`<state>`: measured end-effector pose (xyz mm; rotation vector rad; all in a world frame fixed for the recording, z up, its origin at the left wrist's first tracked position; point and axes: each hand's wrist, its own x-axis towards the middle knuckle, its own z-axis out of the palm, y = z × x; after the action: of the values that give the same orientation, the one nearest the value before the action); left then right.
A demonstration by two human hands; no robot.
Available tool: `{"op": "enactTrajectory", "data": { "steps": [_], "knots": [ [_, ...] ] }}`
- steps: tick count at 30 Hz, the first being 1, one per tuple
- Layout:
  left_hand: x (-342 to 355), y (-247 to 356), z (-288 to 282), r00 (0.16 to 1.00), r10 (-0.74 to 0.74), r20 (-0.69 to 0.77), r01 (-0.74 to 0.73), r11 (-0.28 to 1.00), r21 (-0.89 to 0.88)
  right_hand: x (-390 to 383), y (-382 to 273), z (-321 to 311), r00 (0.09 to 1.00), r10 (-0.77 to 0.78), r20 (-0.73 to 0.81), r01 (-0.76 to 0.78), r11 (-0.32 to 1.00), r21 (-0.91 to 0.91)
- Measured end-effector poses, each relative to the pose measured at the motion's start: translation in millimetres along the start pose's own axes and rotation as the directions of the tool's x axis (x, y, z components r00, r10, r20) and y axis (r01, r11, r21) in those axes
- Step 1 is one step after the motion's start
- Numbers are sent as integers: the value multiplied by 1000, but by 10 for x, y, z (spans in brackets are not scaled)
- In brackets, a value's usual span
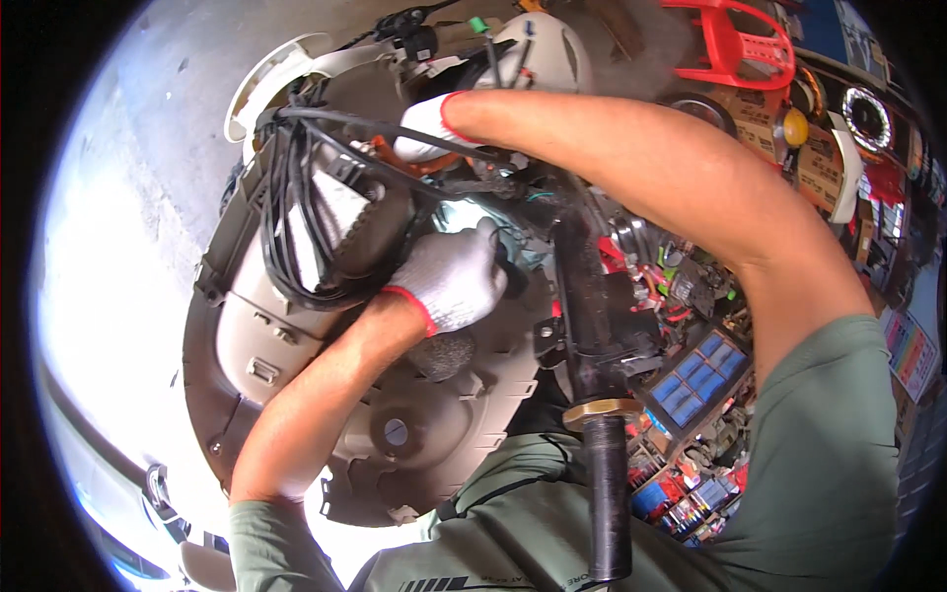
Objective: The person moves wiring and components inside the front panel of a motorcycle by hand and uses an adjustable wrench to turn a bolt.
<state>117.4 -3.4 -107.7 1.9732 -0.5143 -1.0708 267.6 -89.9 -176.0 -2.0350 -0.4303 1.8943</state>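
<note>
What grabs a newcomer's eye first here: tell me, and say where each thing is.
The white-gloved left hand and right hand stand out near the centre, the right one higher in the picture. Left of them, looped black cables hang over a beige plastic shell. A black metal tube with a brass-coloured ring runs down right of centre, and a red plastic chair glows at upper right.

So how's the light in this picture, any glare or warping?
In the head view, glare burns the floor at left nearly white; in the same view, the fisheye curves the scene toward a dark border, the black tube at the bottom looks dark, and the gloved left hand looks bright but readable.
</note>
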Motion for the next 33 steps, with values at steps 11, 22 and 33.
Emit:
{"op": "enactTrajectory", "data": {
  "steps": [11,22,33],
  "knots": [
    [29,-40,73,1000,15,3,-15,1000,-7,-143,113,-165,995,100,20,-99,994,-43],
    [20,-53,40,1000,5,29,-4,1000,-23,-74,-20,-65,983,168,79,-157,978,-134],
    [-5,23,-57,999,-3,46,5,999,-41,183,143,60,972,231,35,-231,973,7]
  ]
}}
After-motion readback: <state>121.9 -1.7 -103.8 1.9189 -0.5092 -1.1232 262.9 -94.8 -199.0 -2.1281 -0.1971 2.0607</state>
